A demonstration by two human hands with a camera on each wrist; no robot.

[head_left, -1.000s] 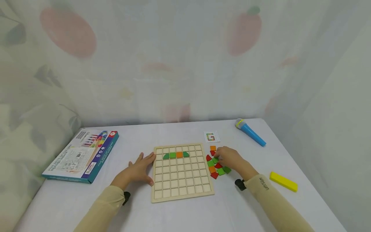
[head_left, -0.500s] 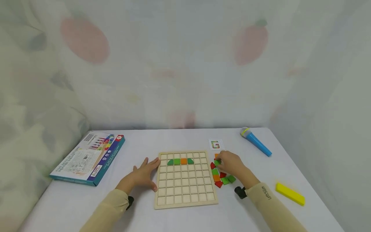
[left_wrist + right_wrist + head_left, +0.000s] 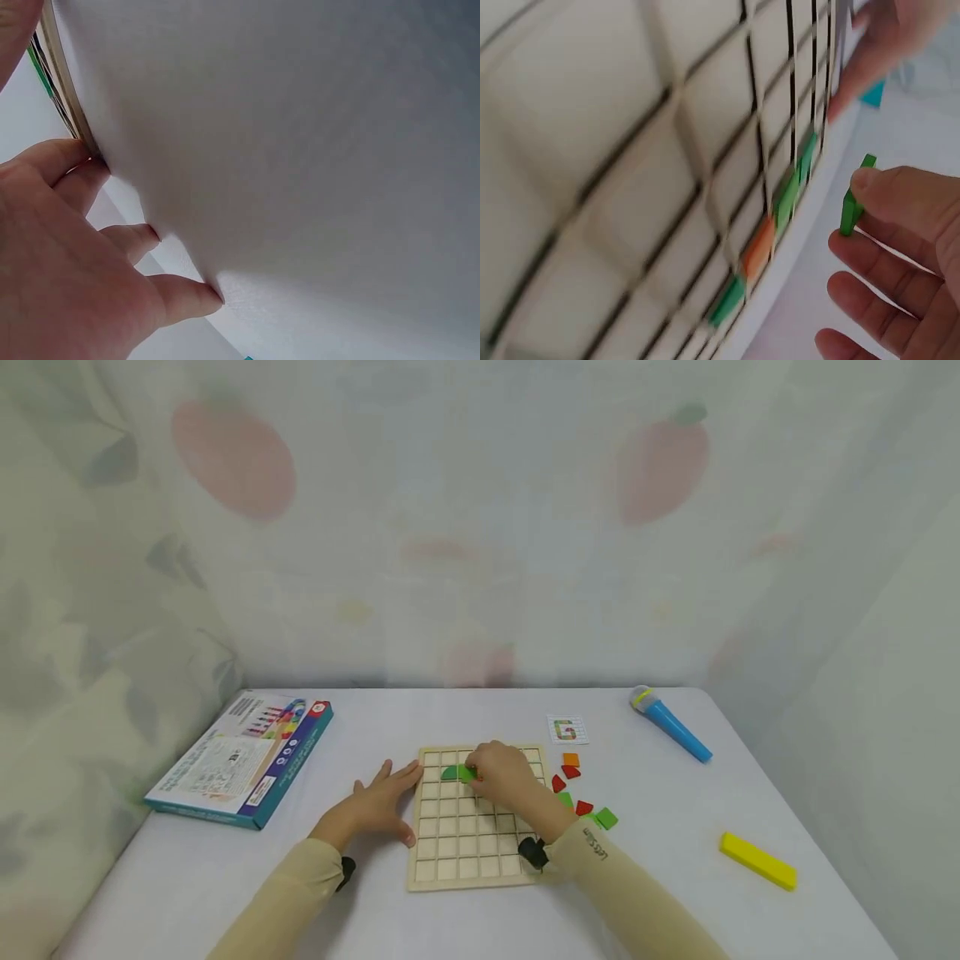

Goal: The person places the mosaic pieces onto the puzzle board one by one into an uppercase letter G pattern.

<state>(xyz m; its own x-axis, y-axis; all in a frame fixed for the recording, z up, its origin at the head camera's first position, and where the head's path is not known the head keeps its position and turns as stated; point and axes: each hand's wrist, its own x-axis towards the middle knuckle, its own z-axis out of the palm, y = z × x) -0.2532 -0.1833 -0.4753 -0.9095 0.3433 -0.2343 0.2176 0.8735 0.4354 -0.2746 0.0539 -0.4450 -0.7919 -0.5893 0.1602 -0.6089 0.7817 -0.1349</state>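
Note:
My right hand (image 3: 510, 781) is over the upper part of a wooden grid board (image 3: 447, 847). Its thumb and fingertips pinch a green tile (image 3: 853, 210), held apart from the grid in the right wrist view. One row of the board holds a dark green rounded tile (image 3: 727, 301), an orange square tile (image 3: 759, 247), a light green square tile (image 3: 786, 201) and another dark green rounded tile (image 3: 807, 157). In the head view the right hand hides part of that row. My left hand (image 3: 378, 806) spreads its fingers against the board's left edge, some fingertips on the cloth.
Loose tiles lie right of the board, among them an orange square (image 3: 571, 760), red pieces (image 3: 558, 783) and a green square (image 3: 606, 818). Behind them is a pattern card (image 3: 567, 730). A flat box (image 3: 217, 768) lies left; a toy microphone (image 3: 671, 724) and yellow block (image 3: 758, 861) lie right.
My right hand has moved left from the loose tiles to over the board, carrying a green tile. The left hand stays at the board's edge. The head view has shifted slightly.

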